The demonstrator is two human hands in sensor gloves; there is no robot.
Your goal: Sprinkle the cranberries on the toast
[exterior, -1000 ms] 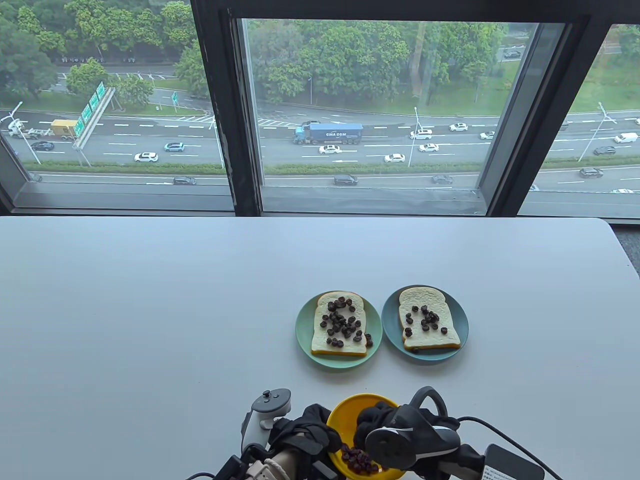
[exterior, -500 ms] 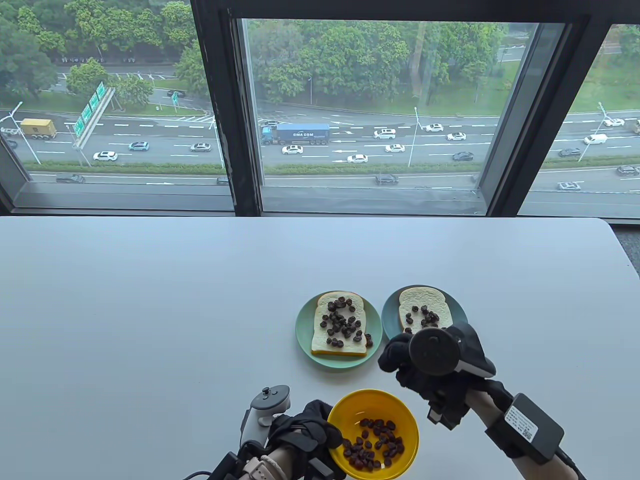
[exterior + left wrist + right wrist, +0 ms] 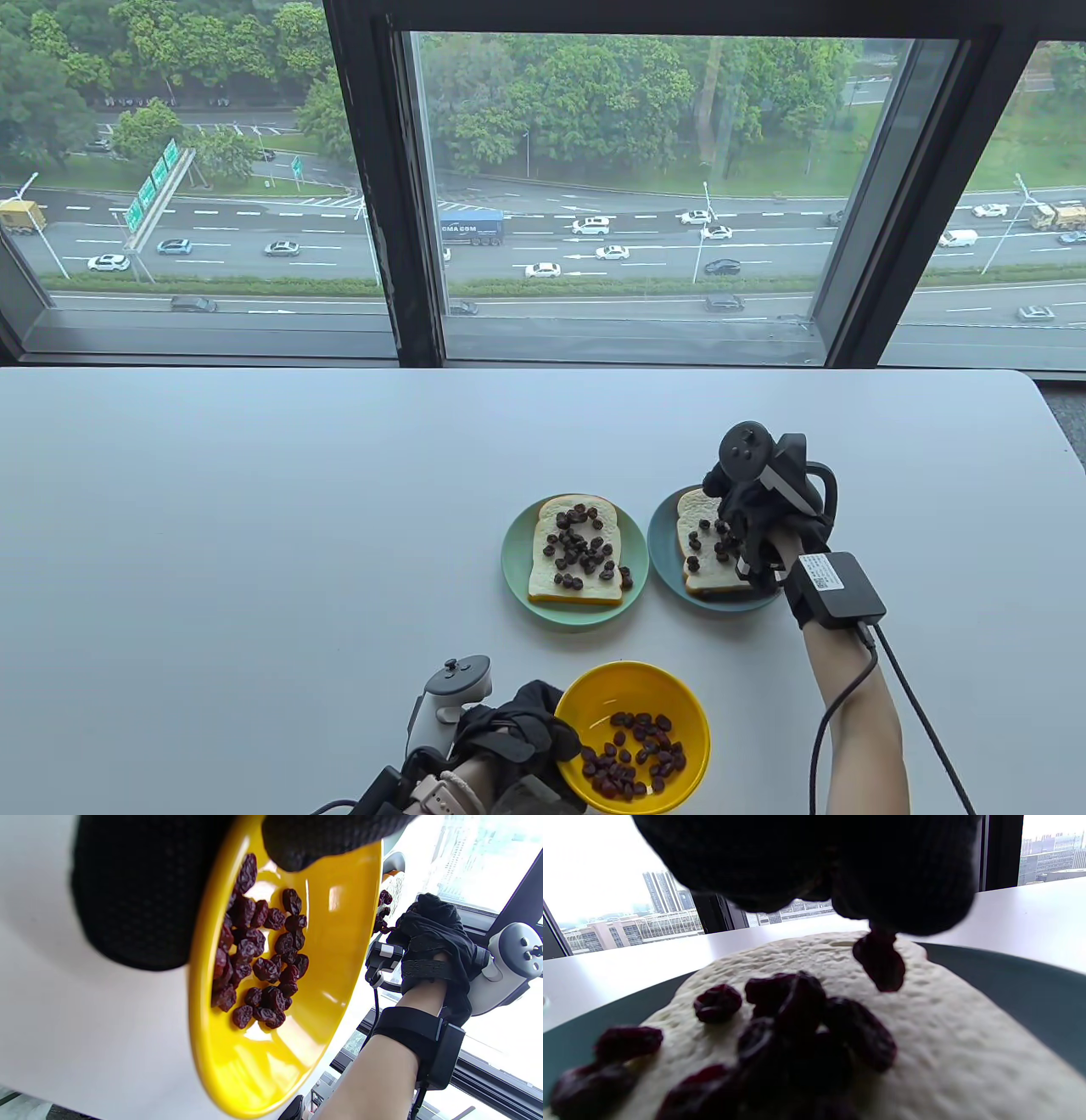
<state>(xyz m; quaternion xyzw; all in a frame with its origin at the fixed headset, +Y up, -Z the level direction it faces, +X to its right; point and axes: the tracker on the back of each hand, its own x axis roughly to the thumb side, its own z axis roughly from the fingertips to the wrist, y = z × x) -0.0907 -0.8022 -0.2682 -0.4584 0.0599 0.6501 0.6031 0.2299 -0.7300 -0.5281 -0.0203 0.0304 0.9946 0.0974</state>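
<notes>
Two white toast slices carry dark cranberries: one [image 3: 577, 552] on a light green plate [image 3: 515, 567], one [image 3: 702, 543] on a blue plate [image 3: 664, 552]. My right hand [image 3: 730, 514] hovers low over the right toast [image 3: 925, 1035] with its fingers bunched, and a cranberry [image 3: 879, 961] hangs from the fingertips [image 3: 916, 891]. My left hand [image 3: 530, 730] grips the left rim of a yellow bowl [image 3: 670, 688] of cranberries [image 3: 632, 755]. In the left wrist view the thumb [image 3: 322, 836] lies over the bowl's rim [image 3: 203, 955].
The white table [image 3: 254, 526] ends at a window sill at the back. A cable [image 3: 916, 705] runs from the pack on my right wrist [image 3: 836, 587] toward the bottom edge.
My right hand left the yellow bowl and moved forward to over the right toast. The left hand and the bowl stayed in place.
</notes>
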